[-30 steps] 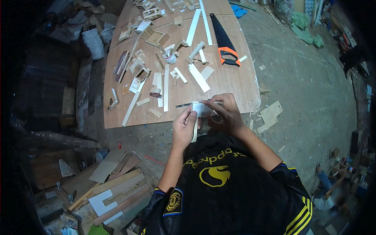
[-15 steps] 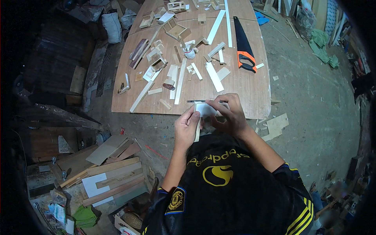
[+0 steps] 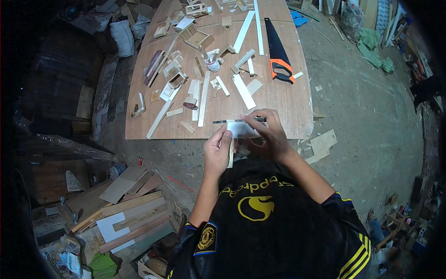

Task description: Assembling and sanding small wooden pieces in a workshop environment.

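At the table's near edge, my left hand (image 3: 217,151) pinches a small wooden piece with a white face (image 3: 241,130), thumb on top. A pale wood strip (image 3: 230,159) runs down from it under the same thumb. My right hand (image 3: 273,135) curls over the piece's right side, its fingers closed on a thin dark strip (image 3: 220,122) that lies across the far edge of the white face. Whether that strip is a blade or a ruler is too small to tell. The right fingertips partly cover both strip and piece.
Wooden offcuts and small box frames (image 3: 197,37) cover the brown table (image 3: 274,107). A handsaw (image 3: 280,56) with an orange and black handle lies at right. A jar (image 3: 213,63) holds sticks. Boards (image 3: 134,214) are stacked on the floor at left; a broken panel (image 3: 322,145) lies at right.
The view has shifted, moving the table slightly left in the picture. More of the dark strip shows to the left of the white piece. Both hands keep their hold.
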{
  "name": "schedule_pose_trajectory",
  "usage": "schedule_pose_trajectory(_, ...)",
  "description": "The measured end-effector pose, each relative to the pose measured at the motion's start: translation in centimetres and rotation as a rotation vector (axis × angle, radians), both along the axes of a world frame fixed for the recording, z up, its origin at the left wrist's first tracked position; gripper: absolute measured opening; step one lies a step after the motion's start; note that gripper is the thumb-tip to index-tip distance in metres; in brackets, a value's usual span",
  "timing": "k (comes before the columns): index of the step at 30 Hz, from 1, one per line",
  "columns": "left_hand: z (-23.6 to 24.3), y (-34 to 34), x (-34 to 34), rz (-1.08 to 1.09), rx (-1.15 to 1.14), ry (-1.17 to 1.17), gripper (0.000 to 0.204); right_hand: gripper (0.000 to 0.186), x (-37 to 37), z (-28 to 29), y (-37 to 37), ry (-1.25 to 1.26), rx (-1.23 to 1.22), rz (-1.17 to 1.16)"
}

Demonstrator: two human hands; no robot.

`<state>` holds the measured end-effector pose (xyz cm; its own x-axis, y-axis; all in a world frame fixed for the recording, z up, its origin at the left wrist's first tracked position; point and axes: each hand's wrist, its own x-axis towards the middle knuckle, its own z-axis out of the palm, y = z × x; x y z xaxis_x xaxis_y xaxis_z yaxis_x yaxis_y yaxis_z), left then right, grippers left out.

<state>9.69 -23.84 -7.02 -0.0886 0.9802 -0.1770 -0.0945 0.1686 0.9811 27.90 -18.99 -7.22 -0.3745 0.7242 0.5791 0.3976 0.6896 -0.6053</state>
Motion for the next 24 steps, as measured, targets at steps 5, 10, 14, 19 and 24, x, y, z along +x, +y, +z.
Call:
schedule_pose_trajectory(5,0.1,0.3,0.8,-0.008,0.192,0.282,0.039,0.07,1.0,0.6,-0.1,0.078,-0.151,0.002)
schedule_pose_trajectory(10,0.4,-0.2,0.2,-0.109,0.089,-0.482,0.037,0.053,1.2,1.6,-0.1,0.403,-0.554,0.216)
schedule_pose_trajectory(14,0.2,0.6,-0.5,0.082,-0.11,-0.862,0.027,0.047,1.6,2.7,-0.1,0.486,-0.557,0.194)
schedule_pose_trajectory(19,-0.5,-0.3,-1.8,-0.223,-0.006,-1.665,0.025,0.043,2.6,2.9,-0.6,0.62,-0.741,0.291)
schedule_pose_trajectory(24,0.1,-0.1,-1.9,-0.44,0.07,-1.558,0.029,0.04,2.7,2.6,-0.8,0.583,-0.78,0.23)
